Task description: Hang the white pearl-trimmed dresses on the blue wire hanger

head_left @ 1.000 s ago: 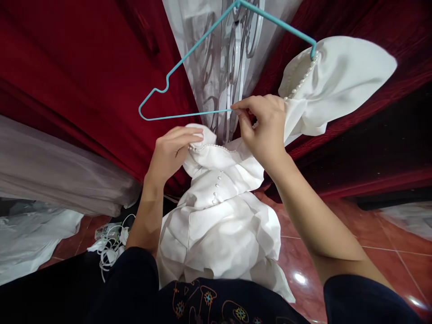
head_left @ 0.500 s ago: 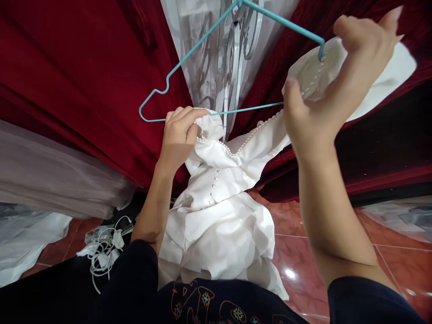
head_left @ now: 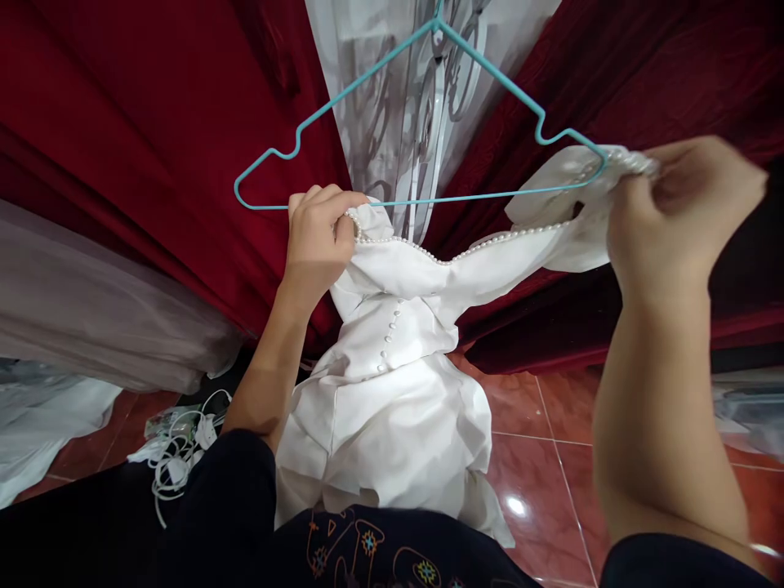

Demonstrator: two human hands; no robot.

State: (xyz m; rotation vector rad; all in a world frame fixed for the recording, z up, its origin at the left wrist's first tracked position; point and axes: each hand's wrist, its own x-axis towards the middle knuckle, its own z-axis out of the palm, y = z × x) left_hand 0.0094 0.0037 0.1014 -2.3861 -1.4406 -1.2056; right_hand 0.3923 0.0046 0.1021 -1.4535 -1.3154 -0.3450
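A white dress (head_left: 392, 290) with a pearl-trimmed neckline and a row of small buttons hangs in front of me. Above it is a light-blue wire hanger (head_left: 361, 77). My left hand (head_left: 322, 224) is closed on the dress's left shoulder edge, by the hanger's bottom bar. Out to the right, my right hand (head_left: 679, 204) pinches the pearl edge of the other sleeve (head_left: 581, 241), pulling it taut past the hanger's right end, which lies at the sleeve opening. The right fingertips are slightly blurred.
Dark red curtains (head_left: 153, 106) hang on both sides, with white ornate metalwork (head_left: 432, 122) between them. White cables (head_left: 175, 469) lie on a black surface at lower left. Red glossy tiles (head_left: 532, 465) cover the floor; pale sheer fabric (head_left: 91, 294) hangs at left.
My right hand has gone from spread fingers to a grip on the sleeve's pearl edge and moved right and down. The hanger's right end has swung lower. My left hand stays nearly in place.
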